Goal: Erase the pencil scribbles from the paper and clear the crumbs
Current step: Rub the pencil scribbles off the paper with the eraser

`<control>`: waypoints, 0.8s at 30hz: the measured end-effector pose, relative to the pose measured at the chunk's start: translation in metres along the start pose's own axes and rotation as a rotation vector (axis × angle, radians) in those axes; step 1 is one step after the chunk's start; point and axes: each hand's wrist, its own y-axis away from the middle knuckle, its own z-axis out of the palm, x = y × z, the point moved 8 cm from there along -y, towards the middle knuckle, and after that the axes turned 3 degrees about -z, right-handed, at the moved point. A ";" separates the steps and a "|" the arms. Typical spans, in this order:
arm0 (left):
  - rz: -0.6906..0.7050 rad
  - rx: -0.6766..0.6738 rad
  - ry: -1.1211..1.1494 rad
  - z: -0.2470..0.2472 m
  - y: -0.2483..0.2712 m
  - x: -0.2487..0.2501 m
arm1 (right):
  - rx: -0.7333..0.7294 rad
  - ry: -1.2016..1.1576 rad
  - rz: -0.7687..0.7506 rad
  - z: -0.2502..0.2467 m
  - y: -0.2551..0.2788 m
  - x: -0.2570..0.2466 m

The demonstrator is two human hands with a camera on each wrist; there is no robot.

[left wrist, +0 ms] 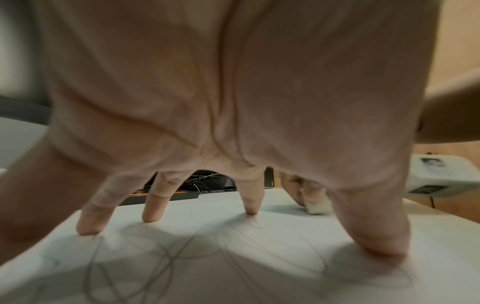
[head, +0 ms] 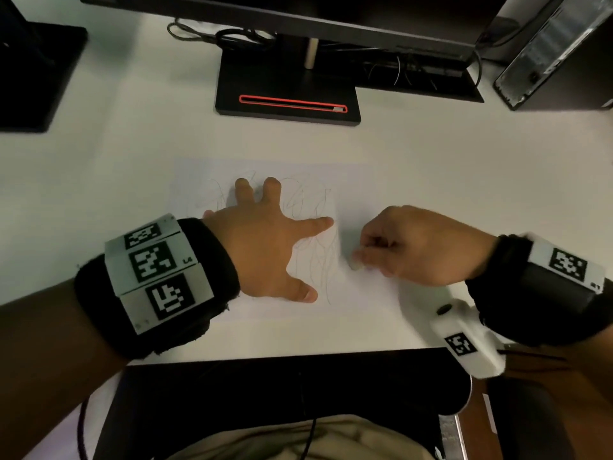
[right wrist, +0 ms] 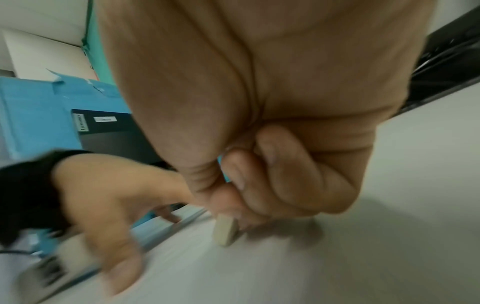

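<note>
A white sheet of paper (head: 361,190) with grey pencil scribbles (head: 318,263) lies on the white desk. My left hand (head: 265,234) is spread flat, fingertips (left wrist: 249,209) pressing the paper down over the scribbles (left wrist: 166,253). My right hand (head: 408,247) sits on the paper's right part, just right of the scribbles, and pinches a small pale eraser (head: 355,265) whose tip touches the sheet. In the right wrist view the eraser (right wrist: 225,230) sticks out below my curled fingers (right wrist: 285,181). It also shows past my left palm, the eraser (left wrist: 318,207) blurred.
A black monitor base (head: 287,91) with a red-rimmed slot stands behind the paper, cables (head: 232,36) beyond it. Another dark stand (head: 36,74) is at far left, a computer case (head: 557,58) at far right. The desk's front edge (head: 298,355) is close to my wrists.
</note>
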 end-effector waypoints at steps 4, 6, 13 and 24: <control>-0.009 -0.002 -0.011 0.000 0.001 0.000 | 0.054 -0.003 0.003 -0.004 -0.001 0.000; -0.004 0.010 -0.015 0.000 0.000 -0.001 | -0.012 0.010 -0.041 0.008 0.003 -0.010; 0.007 0.019 -0.009 0.001 0.000 -0.001 | -0.049 -0.078 0.020 0.007 0.004 0.002; 0.010 0.026 -0.010 0.002 -0.001 -0.002 | -0.052 -0.154 0.055 0.004 0.002 0.008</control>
